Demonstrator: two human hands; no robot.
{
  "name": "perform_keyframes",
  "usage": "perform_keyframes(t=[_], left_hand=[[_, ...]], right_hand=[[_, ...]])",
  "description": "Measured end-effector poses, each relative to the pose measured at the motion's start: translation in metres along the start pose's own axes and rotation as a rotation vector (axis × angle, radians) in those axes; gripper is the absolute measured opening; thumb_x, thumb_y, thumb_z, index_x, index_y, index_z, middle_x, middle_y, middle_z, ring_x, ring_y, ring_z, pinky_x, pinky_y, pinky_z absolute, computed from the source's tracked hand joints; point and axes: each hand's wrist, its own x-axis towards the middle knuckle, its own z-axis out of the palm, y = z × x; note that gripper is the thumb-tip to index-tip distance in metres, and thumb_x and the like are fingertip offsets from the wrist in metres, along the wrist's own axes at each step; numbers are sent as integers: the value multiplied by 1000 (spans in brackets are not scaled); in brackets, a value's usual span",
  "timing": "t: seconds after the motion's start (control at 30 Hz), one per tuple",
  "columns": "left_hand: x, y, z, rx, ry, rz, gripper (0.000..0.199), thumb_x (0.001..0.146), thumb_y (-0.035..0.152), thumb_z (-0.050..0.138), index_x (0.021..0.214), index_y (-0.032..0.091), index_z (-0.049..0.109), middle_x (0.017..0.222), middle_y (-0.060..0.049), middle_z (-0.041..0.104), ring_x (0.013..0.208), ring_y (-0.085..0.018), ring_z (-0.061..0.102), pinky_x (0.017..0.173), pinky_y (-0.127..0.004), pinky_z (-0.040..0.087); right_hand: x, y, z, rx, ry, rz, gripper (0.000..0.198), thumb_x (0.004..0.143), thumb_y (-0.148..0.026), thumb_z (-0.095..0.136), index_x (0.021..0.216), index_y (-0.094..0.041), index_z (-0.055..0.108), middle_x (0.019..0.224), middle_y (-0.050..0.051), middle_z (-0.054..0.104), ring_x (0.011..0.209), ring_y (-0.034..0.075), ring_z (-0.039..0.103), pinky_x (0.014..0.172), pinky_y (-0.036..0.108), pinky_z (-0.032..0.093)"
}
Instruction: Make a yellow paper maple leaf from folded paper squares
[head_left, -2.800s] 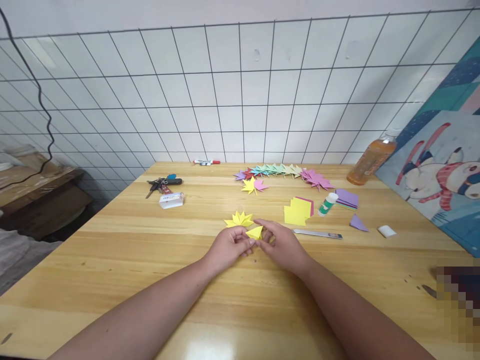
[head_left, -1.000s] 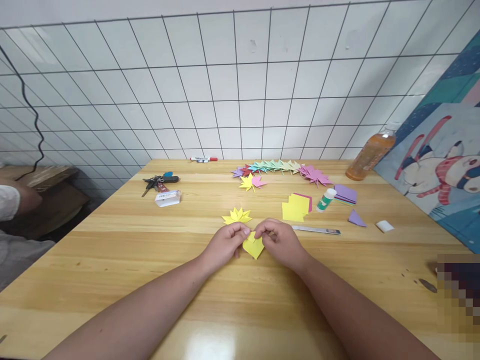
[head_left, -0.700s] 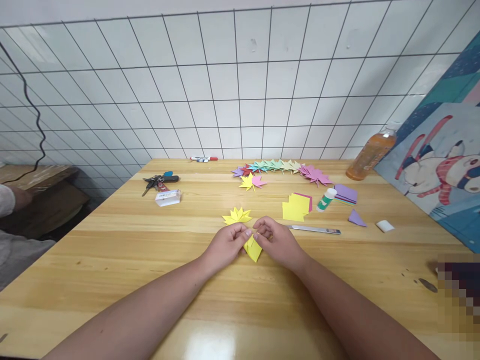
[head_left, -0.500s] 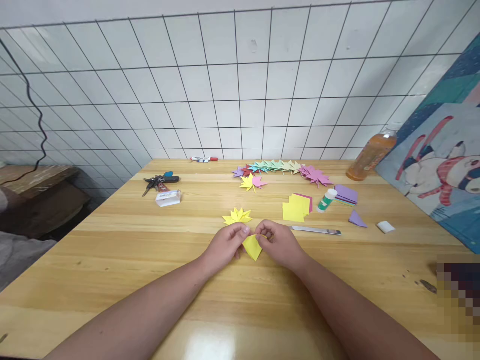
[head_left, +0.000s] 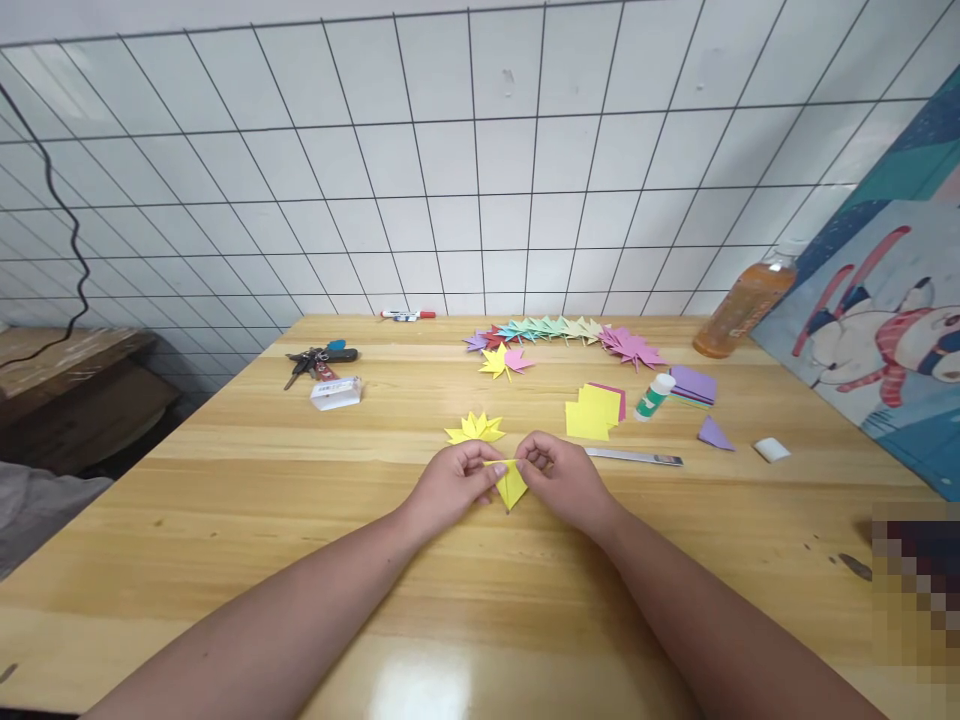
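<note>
Thin, matte paper in crisp folds lies around a glossy plastic glue stick [head_left: 655,396] and a slim, flat metal strip [head_left: 634,457]. A row of spiky folded-paper pieces [head_left: 555,330] runs through purple, red, mint, cream and pink, and a purple paper triangle [head_left: 715,433] rests near a white block [head_left: 772,449]. The yellow folded paper [head_left: 511,488] is small and kite-like, with a straight upper edge, a central crease and a point toward the wearer. It sits between the hands, just in front of a yellow pointed paper fan [head_left: 475,428]. The left hand [head_left: 454,482] pinches its left corner under the thumb; the right hand [head_left: 568,478] grips the right corner with its fingertips. The desk [head_left: 450,620] is pale, glossy, grained wood, backed by a white tiled wall [head_left: 502,160] with dark grout lines.
</note>
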Motion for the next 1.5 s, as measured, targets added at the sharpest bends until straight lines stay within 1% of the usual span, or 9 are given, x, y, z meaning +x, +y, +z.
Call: perform_keyframes(t=[0.23,0.37,0.43,0.6,0.77,1.0,1.1,1.23,1.5], left_hand=[[0,0,-1,29,24,10,33,71,46,65,76,14,58,50,2,56,43,-9,53,44,-19,42],[1,0,-2,-38,96,26,34,73,48,63,79,15,57,54,1,59,46,-10,56,39,-17,41],[2,-1,-3,-63,125,41,33,73,47,63,80,15,57,58,0,61,51,-12,59,39,-17,42],[3,-1,-4,-80,125,37,33,74,47,63,80,15,56,62,-1,63,56,-13,63,46,-19,46],[1,0,-1,-71,61,7,33,73,46,64,78,14,55,67,-4,66,63,-14,65,55,-21,49],[-1,-4,1,-21,-7,-10,34,74,48,62,79,15,56,68,-5,67,59,-13,63,54,-21,48],[0,-6,1,-24,-9,-19,34,76,48,60,82,15,55,70,-6,68,59,-13,63,54,-21,48],[0,-7,0,-15,-10,-7,35,81,50,52,86,16,55,75,-6,69,61,-13,63,51,-21,47],[-2,-5,0,-1,-22,-15,35,83,50,49,89,16,54,74,-7,68,61,-13,63,52,-21,47]], right_hand=[[-2,-5,-1,178,-60,2,12,76,-30,55,81,-19,58,68,-1,56,61,11,52,56,21,42],[0,-7,-6,547,-109,196,31,78,-40,50,98,-18,59,76,3,60,62,13,57,55,24,47],[1,-6,-8,616,-158,277,32,74,-39,54,97,-18,60,77,3,60,64,13,58,56,24,48],[2,-2,-5,518,-227,224,31,72,-43,62,88,-17,63,69,1,58,67,13,56,58,23,47],[2,1,2,301,-175,165,25,72,-40,63,82,-17,62,63,-2,53,59,12,51,53,22,42],[1,2,2,-14,-68,47,20,76,-36,57,67,-18,56,57,-4,49,52,9,42,48,20,32],[2,1,0,75,-38,38,26,79,-42,53,68,-18,54,60,-3,50,55,10,45,51,21,37],[3,-1,-3,370,-45,191,41,82,-56,44,70,-17,54,62,1,52,58,12,52,52,23,46],[4,1,-5,400,-99,208,42,77,-58,53,67,-17,55,59,-2,50,55,11,52,51,21,44]])
